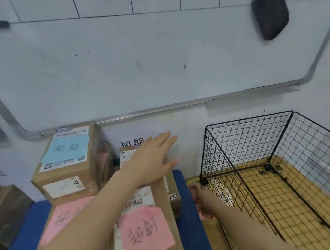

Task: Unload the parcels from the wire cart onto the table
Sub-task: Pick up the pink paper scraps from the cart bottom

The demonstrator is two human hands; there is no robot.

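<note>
1. Nearest, a table (188, 220) covered in blue carries brown cardboard parcels. The front parcel (144, 229) bears a pink handwritten note and a barcode label.
2. To its left lies a flat parcel (65, 217) with another pink note.
3. Right of the table, the right grip (201, 196) reaches down into the gap beside the near left corner of the black wire cart (249, 138). Its fingers are blurred, so I cannot tell how far it is open or whether it holds anything.
4. Yellow patterned flooring shows through the cart's mesh.
5. Farther off, the left grip (153, 160) is fully open. It rests palm down with straight fingers on a labelled parcel (126, 156) at the table's far edge.
6. Far left stands a tall parcel (68, 151) with a pale blue note on top and a "4" label on its near face.
7. Behind is a white tiled wall with a silver-framed whiteboard (136, 68). A black eraser (269, 12) sits at the board's upper right.
</note>
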